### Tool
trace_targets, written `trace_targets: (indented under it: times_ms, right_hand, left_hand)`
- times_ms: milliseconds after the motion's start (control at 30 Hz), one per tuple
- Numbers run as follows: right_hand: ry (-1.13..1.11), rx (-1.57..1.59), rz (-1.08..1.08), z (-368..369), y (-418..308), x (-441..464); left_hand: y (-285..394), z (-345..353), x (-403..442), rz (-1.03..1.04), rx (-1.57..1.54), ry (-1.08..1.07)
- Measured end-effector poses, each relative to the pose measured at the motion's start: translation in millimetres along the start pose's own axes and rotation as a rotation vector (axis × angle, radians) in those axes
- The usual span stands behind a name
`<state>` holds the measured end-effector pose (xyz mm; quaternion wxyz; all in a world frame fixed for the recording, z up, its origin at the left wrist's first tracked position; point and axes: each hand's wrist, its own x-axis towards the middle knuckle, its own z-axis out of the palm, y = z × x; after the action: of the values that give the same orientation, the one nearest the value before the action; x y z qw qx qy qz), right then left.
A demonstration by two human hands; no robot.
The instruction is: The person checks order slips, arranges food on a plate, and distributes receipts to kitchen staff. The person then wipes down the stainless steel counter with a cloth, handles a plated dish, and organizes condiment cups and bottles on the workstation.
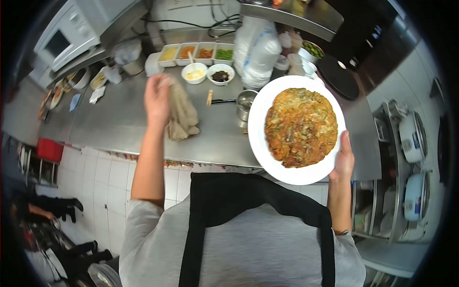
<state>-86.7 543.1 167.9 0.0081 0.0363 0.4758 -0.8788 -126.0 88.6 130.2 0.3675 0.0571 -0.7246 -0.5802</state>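
Note:
My right hand (343,158) grips the right rim of a white plate (259,148), thumb showing at the edge. On the plate lies a round, browned pancake or omelette (302,128); I cannot tell which. My left hand (158,98) is raised over the steel counter, closed on a beige cloth (182,115) that hangs down on its right side. Between my hands, a small metal pot (245,103) with a black handle stands on the counter, partly covered by the plate. Two white bowls stand behind the cloth: one with a pale yellow content (194,73), one with dark pieces (220,75).
Compartments with chopped ingredients (196,53) line the counter's back. Stacked containers in plastic (257,52) and a round black lid or pan (338,77) stand farther right. A microwave (67,40) is at upper left. Shelves hold rice cookers (412,136). Other people (52,210) are at lower left.

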Motion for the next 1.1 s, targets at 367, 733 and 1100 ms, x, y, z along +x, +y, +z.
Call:
trace_targets:
  times_ms: [367, 733, 1100]
  right_hand:
    - [-0.163, -0.087, 0.212, 72, 87, -1]
    - [-0.038, -0.097, 0.174, 79, 95, -14]
    - [0.025, -0.058, -0.003, 85, 107, -22]
  left_hand:
    - [46, 66, -15, 0.090, 0.249, -0.716]
    - [28, 33, -25, 0.301, 0.214, -0.783]
    - [30, -6, -73, 0.306, 0.306, -0.631]
